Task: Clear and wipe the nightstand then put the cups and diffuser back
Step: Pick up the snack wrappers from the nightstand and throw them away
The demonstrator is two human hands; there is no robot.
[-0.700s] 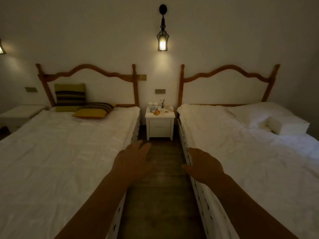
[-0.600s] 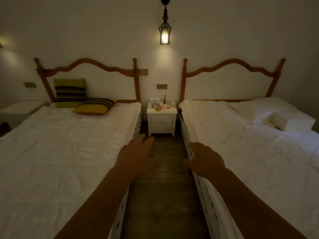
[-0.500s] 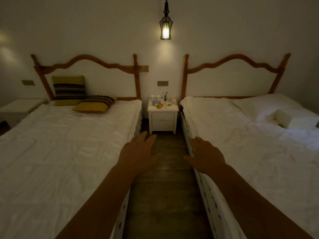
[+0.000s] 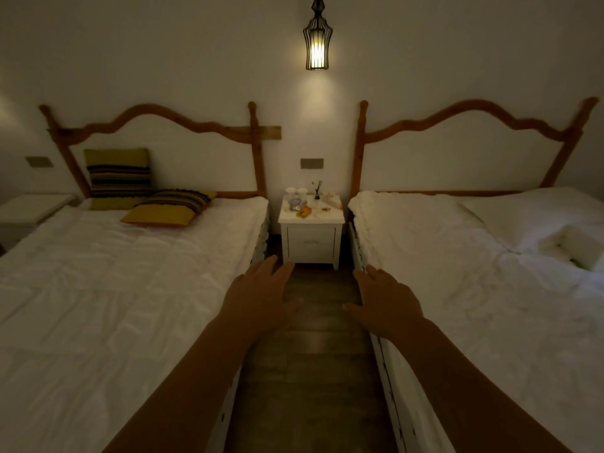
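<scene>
From the head camera, a dim room holds two beds with smooth, slightly creased white covers and curved wooden headboards, and a narrow strip of dark plank floor [image 4: 313, 371] runs between them. At the far end of that strip, against the wall, stands the nightstand [image 4: 311, 237], a small white boxy cabinet with a flat square top and one drawer front. Along its back edge sit two pale cups [image 4: 296, 191] side by side at the left corner, and just right of them the diffuser [image 4: 317, 193], a small dark bottle with thin sticks fanning upward. Nearer the front edge lie a glassy bluish dish [image 4: 295, 203], an orange scrap [image 4: 304, 211] and pale crumpled bits toward the right edge; their exact nature is too small to tell. The left hand [image 4: 261, 295] reaches forward over the inner edge of the left bed [image 4: 98, 289], palm down, fingers straight and loosely together, holding nothing. The right hand [image 4: 385, 300] stretches out the same way above the edge of the right bed [image 4: 474, 289], fingers relaxed, thumb spread inward, holding nothing. Both are well short of the nightstand. Two striped mustard cushions [image 4: 170, 207] rest at the left headboard, a white pillow [image 4: 536, 214] at the right, and a black wire cage lamp [image 4: 317, 44] glows on the wall above.
</scene>
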